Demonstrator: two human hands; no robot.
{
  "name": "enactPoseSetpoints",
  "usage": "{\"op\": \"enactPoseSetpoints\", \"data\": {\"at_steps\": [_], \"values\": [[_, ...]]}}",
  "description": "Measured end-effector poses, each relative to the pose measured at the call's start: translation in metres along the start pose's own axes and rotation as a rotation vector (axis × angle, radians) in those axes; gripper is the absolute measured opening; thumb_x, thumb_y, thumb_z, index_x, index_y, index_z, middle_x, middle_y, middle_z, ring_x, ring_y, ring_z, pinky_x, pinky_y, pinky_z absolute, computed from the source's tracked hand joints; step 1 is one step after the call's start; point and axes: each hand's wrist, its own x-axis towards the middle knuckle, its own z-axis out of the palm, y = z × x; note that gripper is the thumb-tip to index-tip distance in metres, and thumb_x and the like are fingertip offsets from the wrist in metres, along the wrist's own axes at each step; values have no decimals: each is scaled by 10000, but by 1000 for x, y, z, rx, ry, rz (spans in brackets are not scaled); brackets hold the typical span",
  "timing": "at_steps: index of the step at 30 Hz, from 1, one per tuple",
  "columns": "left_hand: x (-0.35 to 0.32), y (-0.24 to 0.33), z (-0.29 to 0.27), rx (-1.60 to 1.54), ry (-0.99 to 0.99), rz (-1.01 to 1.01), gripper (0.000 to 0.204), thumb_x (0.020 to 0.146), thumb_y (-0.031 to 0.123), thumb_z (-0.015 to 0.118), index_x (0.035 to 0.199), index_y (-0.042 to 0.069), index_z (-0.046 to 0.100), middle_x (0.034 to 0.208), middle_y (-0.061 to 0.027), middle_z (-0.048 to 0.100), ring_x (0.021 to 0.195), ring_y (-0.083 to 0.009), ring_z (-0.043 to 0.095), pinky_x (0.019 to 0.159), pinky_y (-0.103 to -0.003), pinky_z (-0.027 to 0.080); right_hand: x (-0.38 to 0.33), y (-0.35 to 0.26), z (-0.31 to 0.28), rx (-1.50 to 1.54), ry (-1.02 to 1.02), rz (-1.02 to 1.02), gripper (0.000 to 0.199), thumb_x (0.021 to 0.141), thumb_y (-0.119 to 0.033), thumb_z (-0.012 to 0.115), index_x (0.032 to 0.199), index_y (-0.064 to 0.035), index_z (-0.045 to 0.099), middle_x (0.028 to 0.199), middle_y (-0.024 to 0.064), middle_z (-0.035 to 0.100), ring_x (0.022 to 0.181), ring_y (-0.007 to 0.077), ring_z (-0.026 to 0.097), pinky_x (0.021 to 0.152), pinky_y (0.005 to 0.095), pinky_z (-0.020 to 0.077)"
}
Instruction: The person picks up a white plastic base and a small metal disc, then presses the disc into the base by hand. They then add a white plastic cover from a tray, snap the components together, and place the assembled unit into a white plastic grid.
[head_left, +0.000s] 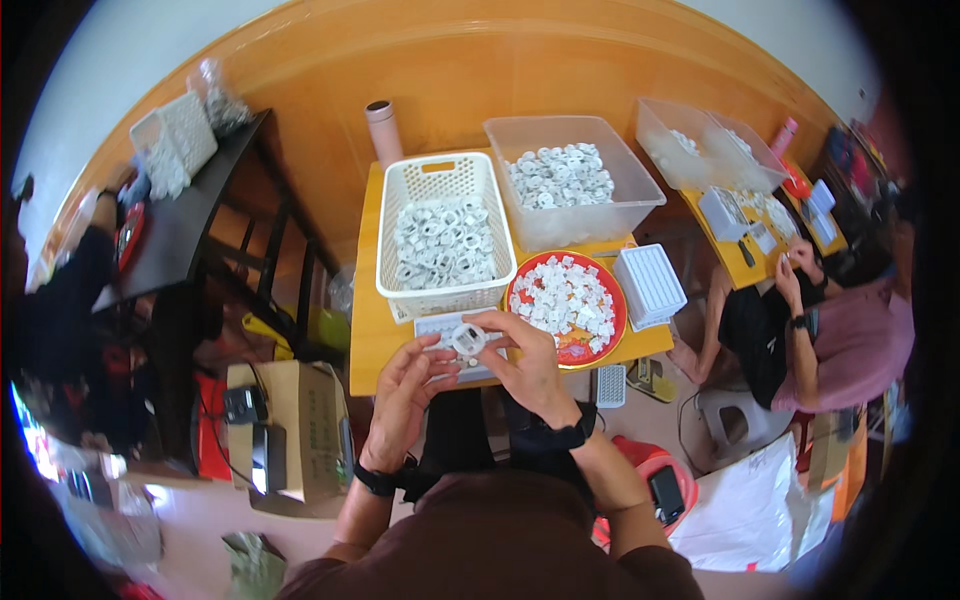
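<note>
Over the table's front edge, a round white plastic part (468, 340) with a dark slot is pinched between the thumb and index finger of my right hand (532, 368). Close to its left side is my left hand (405, 390), its fingers curled together with the tips by the part. Whatever those fingertips hold is too small to make out. Beneath both hands lies a light tray (428, 326), mostly covered by them. Beyond it stands a white perforated basket (440, 303) full of similar round parts. To its right is a red plate (622, 310) heaped with small white pieces.
A clear plastic bin (570, 232) of white parts sits behind the plate. Stacked white trays (652, 285) stand at the table's right, a pink bottle (383, 132) at back left. Another person (845, 345) works at the right table. An open cardboard box (305, 420) is on the floor.
</note>
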Motion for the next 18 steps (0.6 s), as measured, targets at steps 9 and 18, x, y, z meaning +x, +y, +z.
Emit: {"op": "enactPoseSetpoints", "data": {"at_steps": [9, 18], "values": [[-3, -28, 44, -118, 10, -65, 296, 930, 215, 472, 1159, 26, 483, 1091, -81, 568, 1011, -179, 566, 885, -335, 472, -36, 23, -14, -19, 115, -177, 310, 736, 38, 637, 1037, -13, 582, 1027, 129, 622, 904, 252, 614, 750, 312, 504], [-5, -48, 50, -146, 154, -43, 217, 887, 82, 537, 1093, 12, 543, 1031, -78, 600, 937, -143, 586, 838, -275, 488, -44, 29, -19, 93, 103, 50, 416, 672, -88, 753, 1041, -16, 575, 929, 88, 555, 823, 199, 574, 670, 272, 482]]}}
